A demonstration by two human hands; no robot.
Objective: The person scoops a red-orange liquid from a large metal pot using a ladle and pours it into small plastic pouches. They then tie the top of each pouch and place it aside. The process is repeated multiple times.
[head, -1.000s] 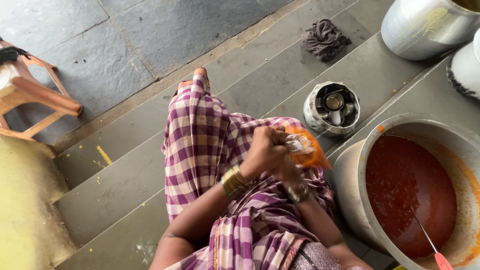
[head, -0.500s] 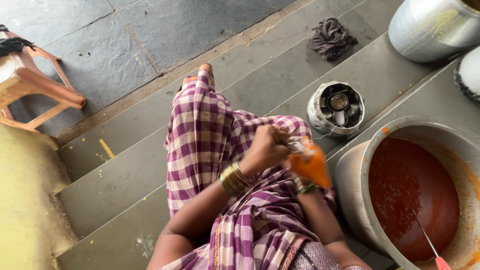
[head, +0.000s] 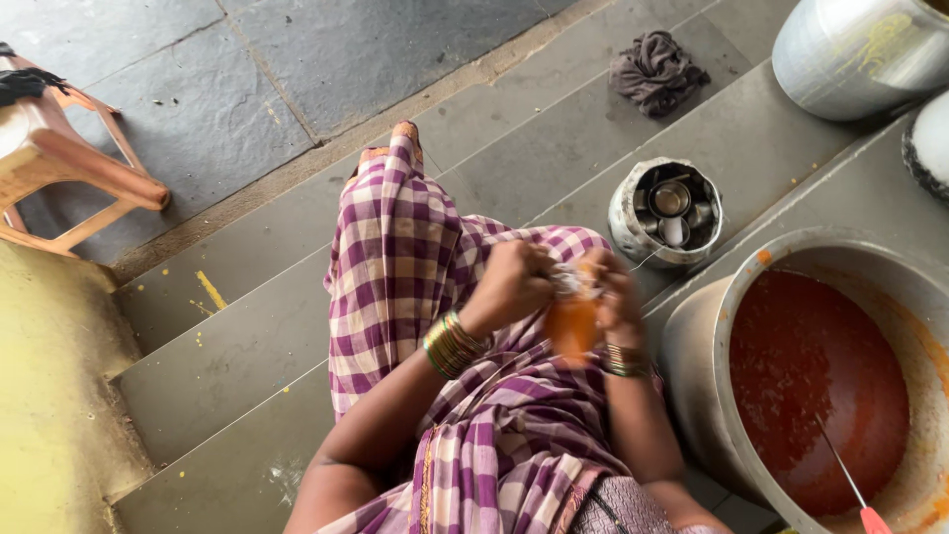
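I sit on stone steps in a purple checked garment. Both hands are raised over my lap around a small clear plastic pouch point(head: 573, 326) filled with orange-red liquid. My left hand point(head: 514, 282) pinches the pouch's gathered top. My right hand point(head: 618, 302) grips the same top from the other side, and the pouch hangs between them. Gold bangles point(head: 453, 344) ring my left wrist. A thin string point(head: 647, 261) runs from the pouch's neck toward the small tin.
A large metal pot point(head: 692, 346) of red sauce stands at my right with a red-handled ladle point(head: 850, 485) in it. A small round tin point(head: 667, 213) holds little cups. A dark rag point(head: 654, 69), another steel vessel point(head: 850, 54) and a wooden stool point(head: 59, 168) lie farther off.
The pouch has swung from tilted out to the right to hanging straight down between my hands. My fingers have shifted at its neck.
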